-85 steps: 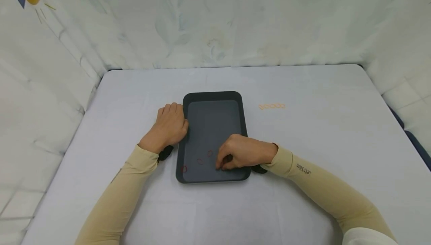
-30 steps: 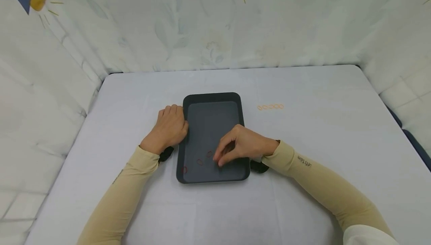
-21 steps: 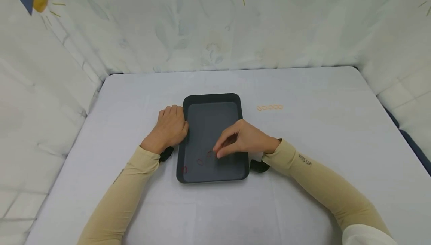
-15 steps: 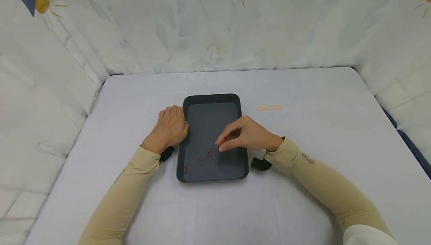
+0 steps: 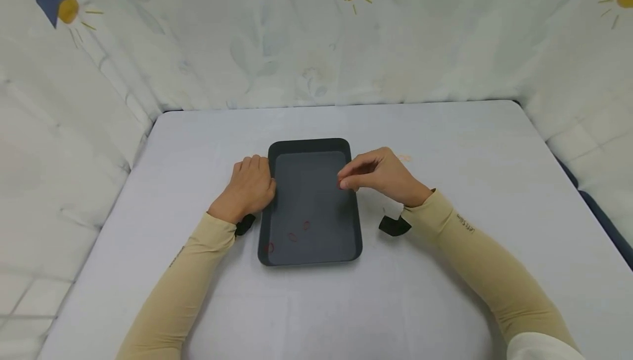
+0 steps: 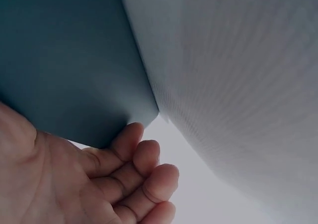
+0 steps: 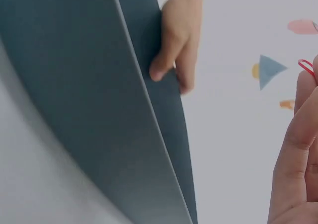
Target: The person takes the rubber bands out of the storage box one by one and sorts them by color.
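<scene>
My left hand (image 5: pixel 247 187) grips the left rim of a dark grey tray (image 5: pixel 309 195), thumb over the wall and fingers outside, as the right wrist view shows. In the left wrist view its fingertips (image 6: pixel 130 137) lie against the tray's outer side. My right hand (image 5: pixel 383 176) is raised over the tray's right rim. Thumb and forefinger pinch a small red rubber band (image 7: pixel 306 65), whose loop sticks out at the fingertips. Three more red rubber bands (image 5: pixel 293 237) lie in a slanting row in the near left part of the tray.
Beyond my right hand, an orange rubber band (image 5: pixel 404 158) shows on the white table (image 5: pixel 470 184); the rest of that row is hidden by the hand. A patterned curtain (image 5: pixel 296 36) hangs behind the table and along its sides.
My right hand has lifted off the tray floor with the red rubber band and moved up and right to the right rim, covering most of the orange row. My left hand has stayed put.
</scene>
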`<state>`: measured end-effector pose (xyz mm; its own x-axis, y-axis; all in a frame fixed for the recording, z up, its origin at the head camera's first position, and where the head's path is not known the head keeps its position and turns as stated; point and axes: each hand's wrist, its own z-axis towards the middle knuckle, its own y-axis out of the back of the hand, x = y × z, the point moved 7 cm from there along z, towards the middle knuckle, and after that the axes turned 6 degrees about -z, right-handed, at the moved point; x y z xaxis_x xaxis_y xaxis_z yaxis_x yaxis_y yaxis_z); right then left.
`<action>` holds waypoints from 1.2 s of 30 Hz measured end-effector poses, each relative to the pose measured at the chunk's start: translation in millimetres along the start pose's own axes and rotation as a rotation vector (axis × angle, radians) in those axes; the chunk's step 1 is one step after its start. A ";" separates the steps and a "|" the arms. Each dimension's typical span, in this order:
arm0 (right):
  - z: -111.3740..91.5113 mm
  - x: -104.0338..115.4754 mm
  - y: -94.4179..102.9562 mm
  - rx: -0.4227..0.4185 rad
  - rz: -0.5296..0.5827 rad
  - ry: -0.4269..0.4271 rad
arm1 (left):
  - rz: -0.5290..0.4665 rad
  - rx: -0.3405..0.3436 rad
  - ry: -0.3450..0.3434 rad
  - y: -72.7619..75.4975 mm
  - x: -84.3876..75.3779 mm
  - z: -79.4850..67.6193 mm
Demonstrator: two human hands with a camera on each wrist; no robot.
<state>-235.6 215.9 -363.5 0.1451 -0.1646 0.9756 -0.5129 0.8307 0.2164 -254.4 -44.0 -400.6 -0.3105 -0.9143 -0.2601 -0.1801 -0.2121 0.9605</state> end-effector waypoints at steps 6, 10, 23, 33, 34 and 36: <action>1.1 -6.3 23.6 -0.098 0.016 -0.019 | 0.019 0.074 0.013 -1.2 2.0 2.3; 5.7 -10.6 37.5 -0.167 0.066 -0.032 | 0.016 0.093 0.014 -1.1 4.0 4.5; 4.7 -24.0 60.8 -0.254 0.242 -0.029 | -0.022 0.092 0.030 -3.1 4.3 5.0; -1.3 -41.3 71.5 -0.275 0.416 -0.001 | -0.023 0.064 0.022 -2.5 2.6 5.4; -1.0 -43.2 72.4 -0.278 0.421 -0.004 | -0.025 0.063 0.023 -2.7 2.6 5.5; -0.2 -46.4 74.5 -0.280 0.425 -0.010 | -0.026 0.061 0.029 -2.6 2.8 5.2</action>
<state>-280.4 285.5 -392.6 -0.0361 0.2150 0.9760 -0.2781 0.9359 -0.2164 -259.7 -44.2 -404.3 -0.2777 -0.9186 -0.2813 -0.2448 -0.2155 0.9453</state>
